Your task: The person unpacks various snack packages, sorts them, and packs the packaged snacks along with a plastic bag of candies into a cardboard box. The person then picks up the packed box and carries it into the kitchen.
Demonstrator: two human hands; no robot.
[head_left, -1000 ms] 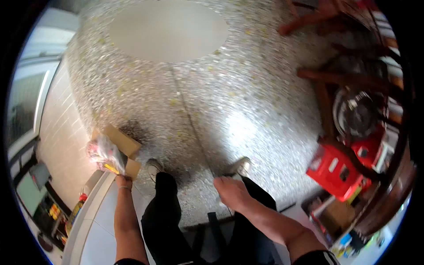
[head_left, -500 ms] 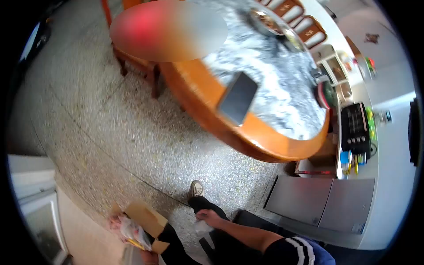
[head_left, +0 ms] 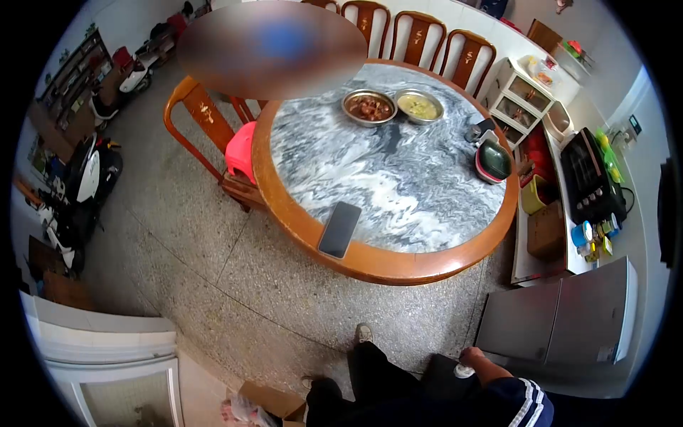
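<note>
My right hand (head_left: 471, 355) is at the lower right, beside the grey fridge, with its fingers closed on a small white crumpled thing (head_left: 464, 371). Whether that is plastic or paper I cannot tell. At the bottom edge, left of my legs, is an open cardboard box (head_left: 269, 398). A clear plastic bag (head_left: 247, 410) with something pinkish inside lies against it. My left hand is out of sight; the frame's lower edge cuts off the near side of the box.
Ahead stands a round wood-rimmed marble table (head_left: 427, 206), bearing a phone (head_left: 340, 229), two metal bowls (head_left: 368, 107) of food and a dark green container (head_left: 492, 160). Wooden chairs (head_left: 203, 117) and a pink stool (head_left: 242, 151) surround it. The fridge (head_left: 555, 320) is right; a white-framed cabinet (head_left: 128, 391) left.
My view has swung, and the table now sits lower and more level. My right hand has shifted rightward with the white thing. My left hand, at the box before, has left the frame.
</note>
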